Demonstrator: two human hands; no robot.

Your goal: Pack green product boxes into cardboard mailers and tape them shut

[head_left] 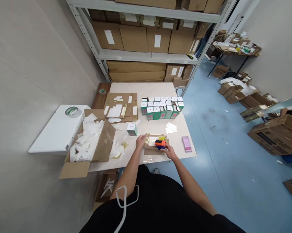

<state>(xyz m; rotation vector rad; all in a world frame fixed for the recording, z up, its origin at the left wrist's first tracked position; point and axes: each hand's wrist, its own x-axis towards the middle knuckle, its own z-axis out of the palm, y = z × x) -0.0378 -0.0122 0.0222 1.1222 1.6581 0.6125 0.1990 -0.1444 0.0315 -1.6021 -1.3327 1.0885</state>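
My right hand (169,151) is closed round a red and blue tape dispenser (160,144) with a yellowish roll of tape. The dispenser is over the right part of a small cardboard piece (154,151) at the table's front edge. A white label and shiny strips of tape show on that cardboard. My left hand (141,141) is at the cardboard's upper left corner, its fingers pinched together; what is between them is too small to make out. Left of that hand stands a single white and green box (132,129). Rows of similar small boxes (162,108) stand farther back.
A carton (103,142) full of white paper stands at the table's left. Flat cardboard with labels (120,106) lies behind it. White cards (170,127) and a blurred pink item (186,144) lie to the right. Shelves of cartons (133,38) rise behind the table (146,86).
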